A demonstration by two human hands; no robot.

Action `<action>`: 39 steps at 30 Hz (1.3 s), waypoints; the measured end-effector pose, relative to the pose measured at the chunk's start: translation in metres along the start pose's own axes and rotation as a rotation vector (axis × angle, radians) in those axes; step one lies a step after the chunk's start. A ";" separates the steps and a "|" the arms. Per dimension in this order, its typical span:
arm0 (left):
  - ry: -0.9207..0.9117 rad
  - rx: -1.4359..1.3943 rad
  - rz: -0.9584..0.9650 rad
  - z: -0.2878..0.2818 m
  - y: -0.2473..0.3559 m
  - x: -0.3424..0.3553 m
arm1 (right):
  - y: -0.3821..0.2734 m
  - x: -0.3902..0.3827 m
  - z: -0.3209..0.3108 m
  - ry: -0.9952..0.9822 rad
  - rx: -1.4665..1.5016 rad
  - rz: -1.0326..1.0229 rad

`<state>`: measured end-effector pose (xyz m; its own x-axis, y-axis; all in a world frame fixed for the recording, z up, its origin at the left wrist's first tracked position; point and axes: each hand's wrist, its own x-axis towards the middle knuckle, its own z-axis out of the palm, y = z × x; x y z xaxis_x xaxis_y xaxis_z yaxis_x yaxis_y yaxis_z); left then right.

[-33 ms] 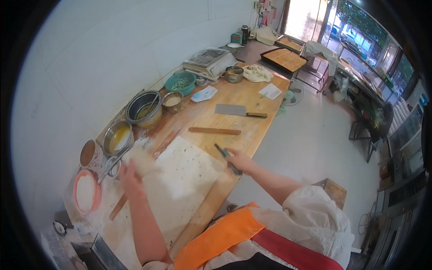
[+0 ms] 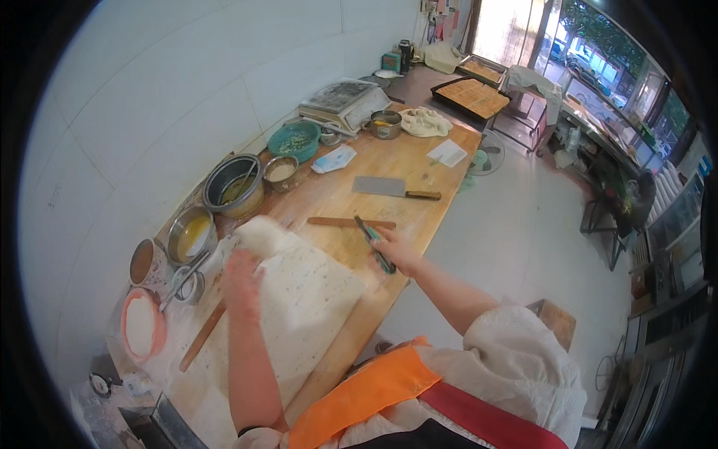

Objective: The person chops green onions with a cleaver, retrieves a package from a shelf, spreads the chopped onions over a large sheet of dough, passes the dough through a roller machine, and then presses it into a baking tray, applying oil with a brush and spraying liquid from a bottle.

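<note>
A broad, pale dough sheet [image 2: 321, 307] flecked with green lies on the wooden worktable [image 2: 430, 153]. At its far left edge, my left hand [image 2: 243, 280] is closed on a raised, blurred flap of the dough; the fingertips are smeared by motion. My right hand [image 2: 395, 247], over the table's right edge, grips a dark, narrow tool [image 2: 376, 247] with greenish parts, whose exact kind I cannot make out. Just beyond that hand lies a thin wooden rolling pin [image 2: 336, 221]. Another wooden rod [image 2: 202, 338] rests left of my left forearm.
A cleaver [image 2: 380, 186] lies farther back. Along the wall stand a pink tub of white powder [image 2: 142, 329], a bowl of yellow liquid [image 2: 176, 232], a dark pot [image 2: 213, 179], a teal basin [image 2: 284, 142] and a scale [image 2: 344, 101]. Baking trays [image 2: 471, 97] sit at the far end.
My left hand has moved away from me and to the right, with the dough flap moving along. My right hand and its tool have shifted slightly farther away and to the left.
</note>
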<state>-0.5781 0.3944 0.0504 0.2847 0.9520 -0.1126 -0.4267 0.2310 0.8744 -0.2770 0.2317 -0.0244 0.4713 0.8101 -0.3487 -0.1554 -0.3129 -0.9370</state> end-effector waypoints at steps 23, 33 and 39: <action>1.232 0.469 0.280 -0.071 -0.168 -0.280 | 0.090 -0.051 0.272 -1.866 -0.996 -0.214; 1.114 0.134 0.110 -0.103 -0.191 -0.371 | 0.197 -0.052 0.239 -1.572 -0.673 0.693; 1.044 -0.136 -0.133 -0.132 -0.161 -0.399 | 0.124 -0.117 0.221 -1.211 -0.613 0.178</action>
<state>-0.7364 0.0036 -0.1080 -0.5146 0.6031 -0.6095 -0.5573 0.3049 0.7723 -0.5430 0.2081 -0.1047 -0.6109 0.5597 -0.5599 0.4219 -0.3682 -0.8285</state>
